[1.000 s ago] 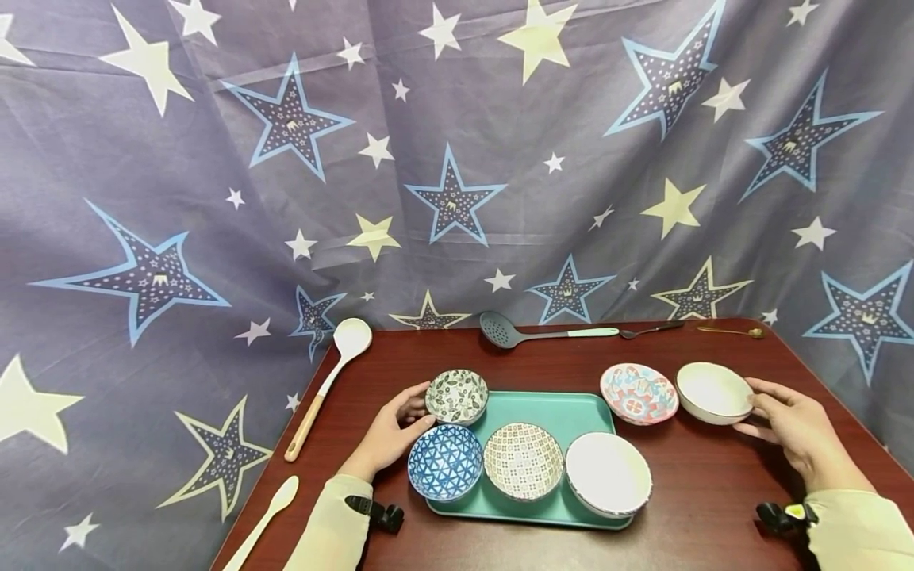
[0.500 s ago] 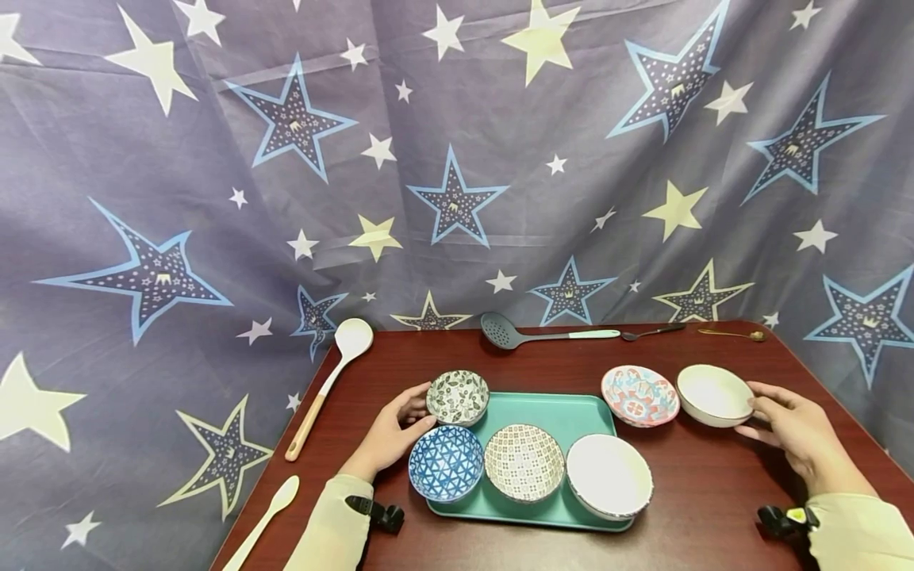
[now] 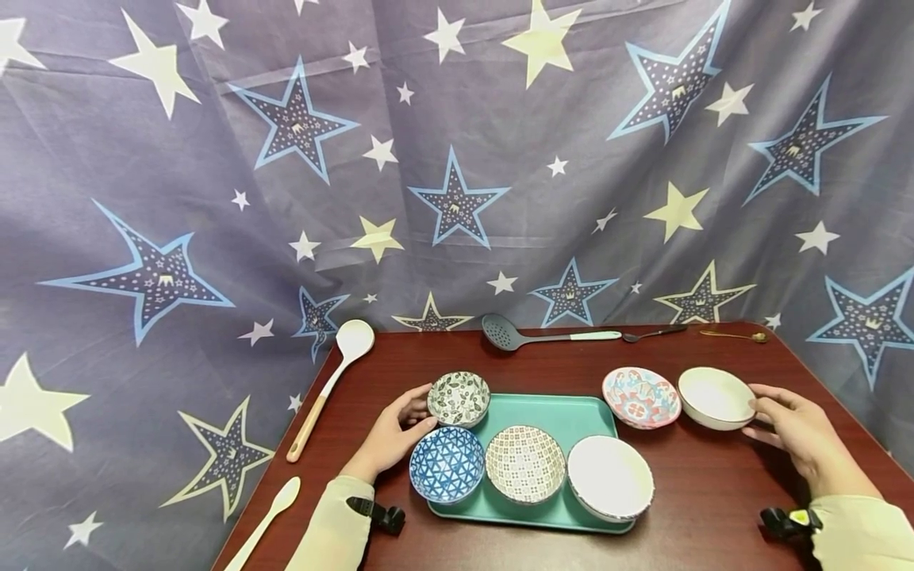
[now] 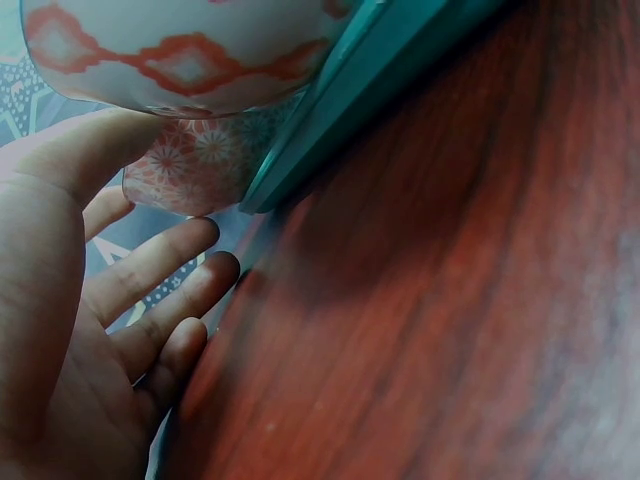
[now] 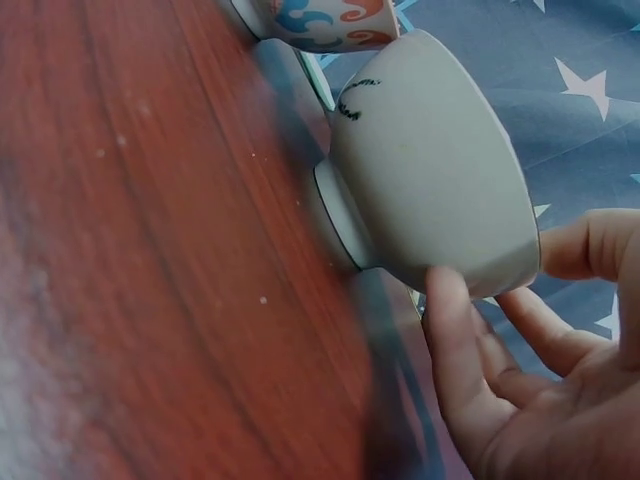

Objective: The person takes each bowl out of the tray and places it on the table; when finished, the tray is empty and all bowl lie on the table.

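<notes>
At the tray's back left corner sits a small leaf-patterned bowl [image 3: 459,399]; my left hand [image 3: 389,438] holds its left side between thumb and forefinger. The left wrist view shows its other fingers [image 4: 170,310] loosely extended beside it. A blue triangle-patterned bowl [image 3: 447,465] stands just in front, close to the thumb. Over on the right, my right hand [image 3: 805,432] grips the right edge of a plain cream bowl [image 3: 716,396], one fingertip at the rim and others against the outer wall. That bowl [image 5: 430,170] stands upright on its foot in the right wrist view.
A teal tray [image 3: 546,412] also carries a brown-patterned bowl [image 3: 525,465] and a white bowl [image 3: 610,477]. A red-and-blue bowl [image 3: 641,398] stands beside the cream one. A slotted spoon [image 3: 504,332], small spoons [image 3: 758,337] and a white ladle [image 3: 353,339] lie along the edges.
</notes>
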The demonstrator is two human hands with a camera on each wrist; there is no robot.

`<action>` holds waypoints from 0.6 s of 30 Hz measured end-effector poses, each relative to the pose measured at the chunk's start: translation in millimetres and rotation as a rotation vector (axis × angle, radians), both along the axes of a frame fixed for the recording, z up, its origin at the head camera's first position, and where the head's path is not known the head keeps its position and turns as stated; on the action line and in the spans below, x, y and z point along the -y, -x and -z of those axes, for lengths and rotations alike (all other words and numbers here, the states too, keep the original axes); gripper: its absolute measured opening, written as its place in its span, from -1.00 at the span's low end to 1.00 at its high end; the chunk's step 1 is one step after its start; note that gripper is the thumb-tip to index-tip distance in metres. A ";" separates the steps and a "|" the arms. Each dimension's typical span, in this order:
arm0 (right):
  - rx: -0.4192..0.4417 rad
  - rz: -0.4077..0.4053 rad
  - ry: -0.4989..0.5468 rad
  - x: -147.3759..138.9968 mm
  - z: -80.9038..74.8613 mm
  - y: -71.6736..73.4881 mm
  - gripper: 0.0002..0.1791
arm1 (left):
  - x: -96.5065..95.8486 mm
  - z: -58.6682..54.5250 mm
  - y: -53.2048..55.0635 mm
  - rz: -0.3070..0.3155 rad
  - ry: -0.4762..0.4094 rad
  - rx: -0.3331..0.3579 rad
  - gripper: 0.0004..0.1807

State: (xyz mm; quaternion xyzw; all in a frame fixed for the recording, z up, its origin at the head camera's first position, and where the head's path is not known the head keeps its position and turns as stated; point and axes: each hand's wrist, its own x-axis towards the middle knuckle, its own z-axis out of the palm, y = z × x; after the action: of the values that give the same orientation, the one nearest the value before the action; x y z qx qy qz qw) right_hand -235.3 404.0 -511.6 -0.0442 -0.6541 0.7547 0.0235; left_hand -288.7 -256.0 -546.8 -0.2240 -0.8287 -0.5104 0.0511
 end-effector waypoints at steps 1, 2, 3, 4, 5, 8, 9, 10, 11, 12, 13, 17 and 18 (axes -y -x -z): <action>-0.005 0.007 -0.001 -0.6 -0.3 0.3 -0.61 | 0.4 0.1 0.0 0.003 -0.003 0.003 -0.33; -0.009 0.017 -0.003 -1.1 -0.7 0.5 -0.61 | 0.7 0.2 0.1 0.005 -0.004 0.007 -0.33; -0.011 0.029 0.003 -1.9 -1.8 1.0 -0.61 | 0.9 0.1 0.0 0.008 -0.003 0.008 -0.33; -0.015 0.046 0.008 -2.6 -3.5 1.6 -0.60 | 0.9 0.0 0.1 0.012 -0.003 0.003 -0.33; -0.019 0.068 0.010 -2.8 -5.7 2.3 -0.59 | 0.9 -0.1 0.0 0.014 -0.002 0.001 -0.33; -0.047 0.161 0.012 -1.3 -17.1 6.1 -0.58 | 1.0 -0.6 -0.2 0.017 0.003 -0.010 -0.33; -0.057 0.188 0.019 0.0 -22.1 7.5 -0.58 | 0.9 -0.8 -0.3 0.018 0.003 -0.011 -0.33; -0.072 0.214 0.017 2.0 -27.5 9.1 -0.59 | 0.9 -0.8 -0.2 0.019 0.003 -0.011 -0.33; -0.089 0.229 0.022 4.2 -33.3 10.5 -0.60 | 0.8 -0.8 -0.1 0.018 0.002 -0.007 -0.33; -0.110 0.234 0.031 6.9 -39.4 12.0 -0.61 | 0.7 -0.7 0.0 0.020 0.000 -0.010 -0.33; -0.131 0.226 0.051 9.9 -45.3 13.4 -0.63 | 0.6 -0.4 0.2 0.019 -0.002 -0.009 -0.33; -0.210 0.149 0.098 27.8 -67.0 18.6 -0.63 | 0.9 1.0 1.1 0.015 -0.019 -0.001 -0.33; -0.228 0.129 0.102 33.5 -71.5 20.3 -0.62 | 0.9 1.2 1.2 0.014 -0.023 0.000 -0.33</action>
State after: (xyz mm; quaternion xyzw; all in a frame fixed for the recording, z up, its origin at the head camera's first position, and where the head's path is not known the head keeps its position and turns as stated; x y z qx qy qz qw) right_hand -255.6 370.4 -440.1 -0.0012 -0.6039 0.7840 0.1437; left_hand -289.9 -256.9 -548.0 -0.2291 -0.8211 -0.5204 0.0502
